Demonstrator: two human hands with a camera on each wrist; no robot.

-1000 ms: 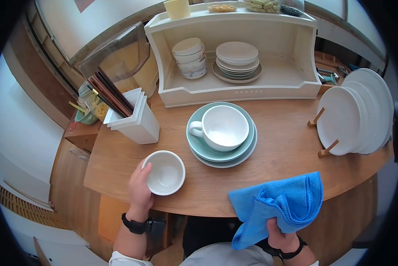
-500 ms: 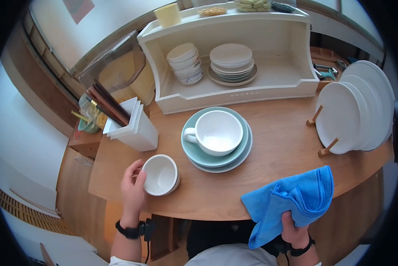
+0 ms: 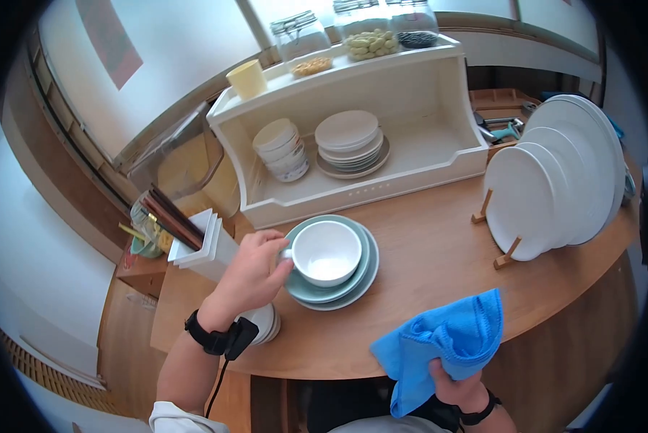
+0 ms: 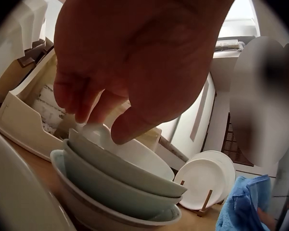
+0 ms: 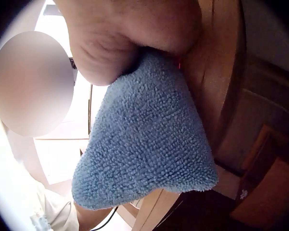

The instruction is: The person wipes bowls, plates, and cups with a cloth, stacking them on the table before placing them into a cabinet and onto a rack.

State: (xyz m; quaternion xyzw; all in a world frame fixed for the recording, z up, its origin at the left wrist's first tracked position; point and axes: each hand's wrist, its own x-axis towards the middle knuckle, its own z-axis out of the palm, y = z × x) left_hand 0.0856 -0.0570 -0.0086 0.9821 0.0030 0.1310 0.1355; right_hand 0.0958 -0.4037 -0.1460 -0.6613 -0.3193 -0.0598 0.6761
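Observation:
My left hand (image 3: 255, 267) is at the handle of a white cup (image 3: 327, 252), thumb and fingers pinching it from the left. In the left wrist view the thumb and a finger close about the handle (image 4: 94, 131). The cup sits in a pale green bowl (image 3: 306, 289), stacked on another bowl (image 3: 371, 278). A folded blue cloth (image 3: 439, 335) is gripped in my right hand (image 3: 459, 388) at the table's front edge; the right wrist view shows the cloth (image 5: 144, 134) hanging from the fist. Under my left forearm stands a small stack of white bowls (image 3: 266, 325), partly hidden.
Behind is a cream shelf (image 3: 381, 191) holding stacked bowls (image 3: 280, 148) and plates (image 3: 349, 137), with glass jars (image 3: 367, 32) on top. White plates (image 3: 526, 202) stand in a wooden rack at right. White chopstick holders (image 3: 212, 249) are at left.
My left hand has left the small white bowl stack and moved right and away from me to the cup handle. The right hand still holds the cloth; the head view has shifted.

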